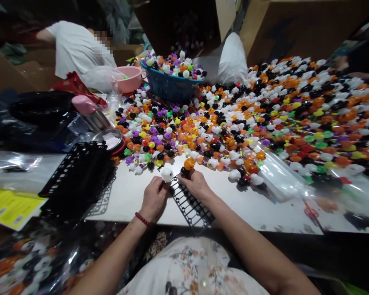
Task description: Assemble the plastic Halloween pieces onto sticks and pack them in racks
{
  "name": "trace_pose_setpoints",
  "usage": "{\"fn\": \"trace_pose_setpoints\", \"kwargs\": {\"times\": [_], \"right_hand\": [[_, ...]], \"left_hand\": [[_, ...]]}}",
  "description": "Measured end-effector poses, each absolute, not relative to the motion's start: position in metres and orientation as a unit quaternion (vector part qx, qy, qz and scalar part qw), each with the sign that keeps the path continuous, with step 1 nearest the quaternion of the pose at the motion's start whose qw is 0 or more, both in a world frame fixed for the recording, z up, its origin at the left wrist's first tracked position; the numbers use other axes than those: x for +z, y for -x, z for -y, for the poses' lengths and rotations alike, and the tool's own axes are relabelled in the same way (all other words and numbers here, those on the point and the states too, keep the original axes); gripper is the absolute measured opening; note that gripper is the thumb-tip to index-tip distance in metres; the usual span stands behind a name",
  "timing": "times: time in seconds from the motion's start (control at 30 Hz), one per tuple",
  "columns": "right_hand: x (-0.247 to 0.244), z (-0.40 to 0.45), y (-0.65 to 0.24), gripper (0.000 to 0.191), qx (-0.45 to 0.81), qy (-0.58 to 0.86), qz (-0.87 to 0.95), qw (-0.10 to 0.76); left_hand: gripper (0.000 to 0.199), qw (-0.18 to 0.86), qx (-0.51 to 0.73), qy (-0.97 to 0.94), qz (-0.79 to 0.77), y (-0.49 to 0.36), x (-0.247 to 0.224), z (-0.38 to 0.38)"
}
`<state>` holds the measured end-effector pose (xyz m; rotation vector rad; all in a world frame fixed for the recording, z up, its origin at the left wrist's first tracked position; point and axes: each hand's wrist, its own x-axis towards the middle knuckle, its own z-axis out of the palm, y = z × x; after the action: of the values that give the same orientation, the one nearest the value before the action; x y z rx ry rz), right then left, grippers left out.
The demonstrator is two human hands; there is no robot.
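L hand [155, 196]: frame ctr, fingertips pinched tog. on white pc. [167, 175], a round head w/ dark face marks. R hand [197, 185]: just right of ctr, fingers closed on orange pc. [189, 164] & black pc. [184, 172], the two side by side at the fingertips. Black rack [184, 201], open grid type, lies tilted on white surface [233, 207] btwn both hands, partly under R hand.

Containers:
- Blue basket [172, 87], upper ctr: heaped w/ purple, white, black, orange & green pcs.
- Pink basin [129, 80], left of basket: some green visible inside.
- Round tin [112, 140], left of ctr: pale contents, type unclear.
- Black crate [75, 174], mid left: perforated rim; interior too dark to read.
- Clear bag [39, 262], lower left: orange, white & black pcs. seen thru film.

Mixed pile [295, 119] fills ctr to right edge; far-right pcs. blurred.

Visibility limits: lower ends of held pcs. hidden by fingers. Co-worker in white shirt [76, 49], upper left, partly obscured; second person [363, 57] cut off at upper right edge.
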<state>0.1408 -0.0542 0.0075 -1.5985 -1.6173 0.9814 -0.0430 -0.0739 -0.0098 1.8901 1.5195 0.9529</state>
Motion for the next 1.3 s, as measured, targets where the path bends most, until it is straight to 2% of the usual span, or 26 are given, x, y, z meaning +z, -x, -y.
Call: {"fn": "trace_pose_setpoints", "kwargs": {"times": [0.47,0.77,1.0,1.17,1.3], "right_hand": [[0.011,0.040,-0.131,0.017,0.282,0.583,0.726,0.231],[0.007,0.035,-0.131,0.014,0.267,0.554,0.761,0.205],[0.014,0.041,-0.135,0.015,0.210,0.556,0.782,0.189],[0.021,0.036,-0.182,0.021,0.102,0.639,0.741,0.179],[0.016,0.024,-0.209,0.024,0.038,0.693,0.707,0.140]], "left_hand": [[0.019,0.208,0.284,-0.763,-0.543,0.052,-0.019,0.067],[0.017,0.213,0.261,-0.768,-0.545,0.056,-0.017,0.063],[0.019,0.228,0.274,-0.762,-0.540,0.058,-0.020,0.061],[0.025,0.255,0.284,-0.753,-0.536,0.058,-0.020,0.061],[0.025,0.261,0.286,-0.747,-0.541,0.056,-0.018,0.062]]}}
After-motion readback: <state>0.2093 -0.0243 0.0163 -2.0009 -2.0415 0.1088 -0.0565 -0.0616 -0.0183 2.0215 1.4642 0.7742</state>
